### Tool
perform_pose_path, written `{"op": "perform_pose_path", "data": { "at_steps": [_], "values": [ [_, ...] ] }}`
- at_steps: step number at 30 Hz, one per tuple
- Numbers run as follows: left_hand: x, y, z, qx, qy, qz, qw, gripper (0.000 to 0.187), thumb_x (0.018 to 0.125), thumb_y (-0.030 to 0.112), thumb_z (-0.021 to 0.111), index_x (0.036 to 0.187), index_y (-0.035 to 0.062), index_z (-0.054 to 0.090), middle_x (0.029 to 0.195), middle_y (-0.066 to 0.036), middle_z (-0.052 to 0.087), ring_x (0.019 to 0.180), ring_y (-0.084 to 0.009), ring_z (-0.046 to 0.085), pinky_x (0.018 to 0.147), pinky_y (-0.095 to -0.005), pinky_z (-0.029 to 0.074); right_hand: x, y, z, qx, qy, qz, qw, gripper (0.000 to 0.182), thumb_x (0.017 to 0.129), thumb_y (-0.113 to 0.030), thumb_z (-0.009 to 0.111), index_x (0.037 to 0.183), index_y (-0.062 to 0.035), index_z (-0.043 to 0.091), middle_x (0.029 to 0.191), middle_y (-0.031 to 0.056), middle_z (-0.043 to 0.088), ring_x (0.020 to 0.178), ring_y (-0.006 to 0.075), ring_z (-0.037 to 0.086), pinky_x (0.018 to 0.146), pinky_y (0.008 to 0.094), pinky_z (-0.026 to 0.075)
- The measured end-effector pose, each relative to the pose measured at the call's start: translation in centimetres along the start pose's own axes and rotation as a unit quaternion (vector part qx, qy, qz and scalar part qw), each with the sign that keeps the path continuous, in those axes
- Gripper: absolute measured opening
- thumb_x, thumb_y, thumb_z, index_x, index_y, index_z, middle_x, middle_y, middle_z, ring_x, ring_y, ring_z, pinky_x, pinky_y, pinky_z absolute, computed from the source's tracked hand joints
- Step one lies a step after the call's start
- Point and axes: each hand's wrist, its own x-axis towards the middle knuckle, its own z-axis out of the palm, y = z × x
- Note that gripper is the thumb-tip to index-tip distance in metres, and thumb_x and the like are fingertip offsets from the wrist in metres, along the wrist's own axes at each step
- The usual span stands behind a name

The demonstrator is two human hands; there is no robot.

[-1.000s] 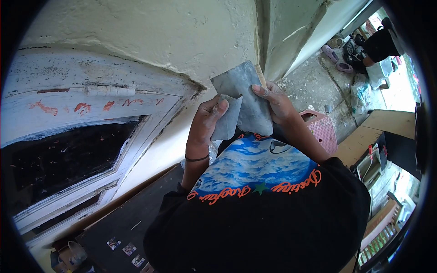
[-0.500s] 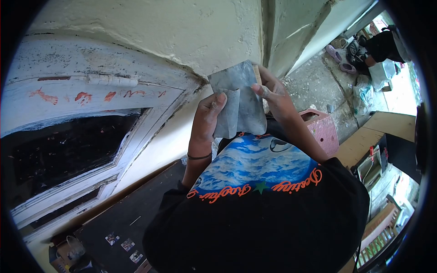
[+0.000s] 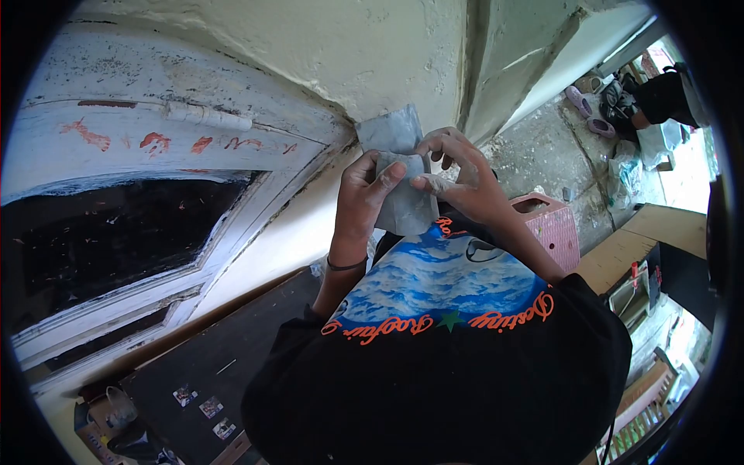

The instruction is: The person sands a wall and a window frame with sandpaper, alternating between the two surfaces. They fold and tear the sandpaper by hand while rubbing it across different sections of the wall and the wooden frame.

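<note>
A grey, worn sheet of sandpaper (image 3: 407, 211) is held up in front of my chest, bent into folds, with one flap standing above the hands. My left hand (image 3: 366, 194) grips its left side, thumb pressed flat on the front and fingers behind. At the right edge, my right hand (image 3: 463, 177) has its thumb against the sheet and its curled fingers by the upper flap. Pale dust coats the fingers of both hands.
To the left is a white painted door (image 3: 178, 139) with a dark pane and red-brown marks. A dark tabletop (image 3: 186, 356) lies below it. Behind the right arm stands a pink plastic stool (image 3: 552, 232). A person's leg (image 3: 666, 101), shoes and plastic bags are at far right.
The sandpaper has been folded narrower, and its right part no longer lies spread out. My right hand has shifted down its edge with the fingers curling. The view has swung slightly.
</note>
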Motion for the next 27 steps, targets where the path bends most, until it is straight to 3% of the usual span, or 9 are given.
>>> {"op": "perform_pose_path", "data": {
  "at_steps": [3, 5, 7, 9, 11, 16, 18, 21, 27],
  "values": [
    [-0.2, -0.3, 0.0, 0.015, 0.007, -0.009, 1.000, 0.032, 0.080, 0.029, 0.069, 0.090, 0.0006, 0.058, 0.081, -0.002, 0.060, 0.074, -0.0070, 0.053, 0.067, -0.0217, 0.043, 0.3, 0.1, -0.2, 0.016, -0.024, -0.003, 1.000, 0.028, 0.073, -0.021, 0.072, 0.089, -0.0057, 0.055, 0.093, 0.0026, 0.053, 0.084, 0.0127, 0.047, 0.069, 0.0251, 0.038],
    [-0.3, -0.7, 0.2, 0.093, 0.024, -0.010, 0.995, 0.035, 0.078, 0.031, 0.071, 0.088, 0.0019, 0.056, 0.077, -0.001, 0.057, 0.071, -0.0064, 0.050, 0.065, -0.0210, 0.042, 0.1, 0.4, 0.2, 0.125, -0.050, 0.059, 0.989, 0.028, 0.072, -0.022, 0.074, 0.079, -0.0056, 0.052, 0.076, -0.0016, 0.050, 0.070, 0.0079, 0.046, 0.060, 0.0238, 0.038],
    [-0.3, -0.6, 0.6, 0.075, 0.028, -0.015, 0.997, 0.040, 0.075, 0.036, 0.073, 0.088, 0.0033, 0.054, 0.076, 0.000, 0.055, 0.071, -0.0060, 0.048, 0.064, -0.0200, 0.040, -0.1, 0.8, 0.3, 0.135, -0.074, 0.082, 0.985, 0.027, 0.074, -0.021, 0.073, 0.078, -0.0059, 0.051, 0.073, -0.0026, 0.049, 0.068, 0.0061, 0.046, 0.058, 0.0224, 0.037],
    [-0.3, -1.1, 0.1, 0.057, 0.037, 0.041, 0.997, 0.042, 0.074, 0.038, 0.073, 0.088, 0.0043, 0.053, 0.078, 0.001, 0.055, 0.071, -0.0052, 0.047, 0.063, -0.0187, 0.040, -0.1, 1.1, 0.4, 0.148, -0.102, 0.101, 0.978, 0.026, 0.076, -0.020, 0.072, 0.078, -0.0063, 0.050, 0.070, -0.0037, 0.048, 0.066, 0.0043, 0.045, 0.057, 0.0210, 0.037],
    [-0.3, -0.8, -0.1, 0.023, 0.041, 0.019, 0.999, 0.044, 0.073, 0.040, 0.074, 0.088, 0.0048, 0.052, 0.079, 0.001, 0.054, 0.072, -0.0046, 0.047, 0.063, -0.0175, 0.039, -0.3, 1.2, 0.2, 0.326, -0.089, 0.176, 0.925, 0.022, 0.079, -0.016, 0.069, 0.078, -0.0070, 0.049, 0.069, -0.0029, 0.050, 0.065, 0.0031, 0.045, 0.055, 0.0191, 0.036],
    [-0.2, 0.2, 0.6, 0.038, 0.042, 0.037, 0.998, 0.038, 0.075, 0.032, 0.074, 0.091, 0.0034, 0.054, 0.080, 0.001, 0.055, 0.073, -0.0043, 0.048, 0.065, -0.0172, 0.040, -0.1, 0.7, -0.4, 0.455, 0.007, 0.226, 0.861, 0.019, 0.082, -0.016, 0.065, 0.082, -0.0071, 0.048, 0.077, 0.0006, 0.057, 0.067, 0.0058, 0.053, 0.059, 0.0198, 0.043],
    [0.0, -0.1, 0.8, 0.027, 0.063, 0.045, 0.997, 0.036, 0.076, 0.029, 0.074, 0.091, 0.0031, 0.054, 0.080, 0.001, 0.056, 0.073, -0.0046, 0.048, 0.065, -0.0175, 0.040, -0.3, 1.4, -0.6, 0.537, -0.033, 0.226, 0.812, 0.022, 0.081, -0.017, 0.065, 0.091, -0.0051, 0.050, 0.087, 0.0039, 0.058, 0.075, 0.0101, 0.057, 0.068, 0.0229, 0.046],
    [0.0, 0.1, 1.0, 0.034, 0.099, 0.057, 0.993, 0.034, 0.076, 0.025, 0.074, 0.092, 0.0026, 0.055, 0.081, 0.000, 0.057, 0.074, -0.0056, 0.050, 0.066, -0.0183, 0.042, -0.3, 0.0, -0.1, 0.561, -0.060, 0.248, 0.788, 0.031, 0.080, -0.018, 0.066, 0.102, -0.0026, 0.049, 0.096, 0.0062, 0.056, 0.086, 0.0133, 0.057, 0.076, 0.0265, 0.046],
    [0.1, 0.4, 1.3, 0.131, 0.124, 0.093, 0.979, 0.034, 0.075, 0.025, 0.074, 0.094, 0.0024, 0.057, 0.081, -0.002, 0.060, 0.074, -0.0069, 0.052, 0.065, -0.0200, 0.043, -0.8, -1.0, 0.5, 0.539, -0.086, 0.237, 0.804, 0.043, 0.080, -0.019, 0.066, 0.113, 0.0005, 0.046, 0.102, 0.0071, 0.054, 0.092, 0.0153, 0.055, 0.082, 0.0296, 0.045]
  ]
}}
